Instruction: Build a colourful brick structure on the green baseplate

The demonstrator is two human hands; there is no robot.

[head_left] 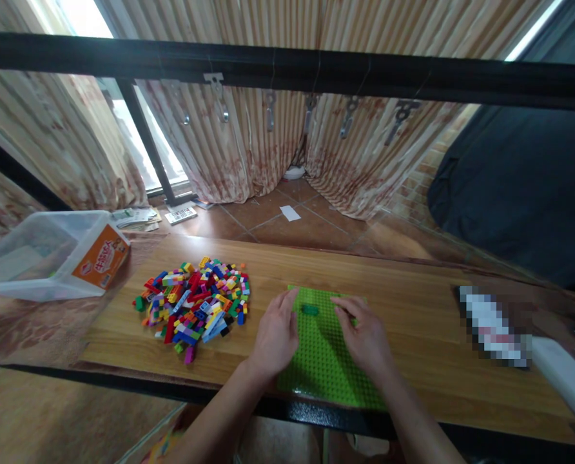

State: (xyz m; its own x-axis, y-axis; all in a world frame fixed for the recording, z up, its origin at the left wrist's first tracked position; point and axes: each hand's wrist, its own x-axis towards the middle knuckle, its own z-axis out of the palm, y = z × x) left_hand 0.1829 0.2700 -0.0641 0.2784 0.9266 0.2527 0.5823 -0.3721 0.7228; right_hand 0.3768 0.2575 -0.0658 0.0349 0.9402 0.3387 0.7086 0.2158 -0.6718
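Observation:
A lime-green studded baseplate (322, 370) lies on the wooden board in front of me. One dark green brick (309, 310) sits near its far edge, between my two hands and touched by neither. My left hand (276, 330) rests along the plate's left side, fingers stretched forward with nothing visible in them. Over the right side of the plate is my right hand (363, 332), its fingers loosely bent and apart from the thumb, also showing nothing held. To the left of my left hand is a loose pile of mixed coloured bricks (198, 303).
A clear plastic bin (69, 248) with an orange label lies tipped at the far left. On the right, a blurred-out object (493, 325) lies on the wooden board (427, 348). A black metal bar (287, 67) with hanging clips crosses above, before striped curtains.

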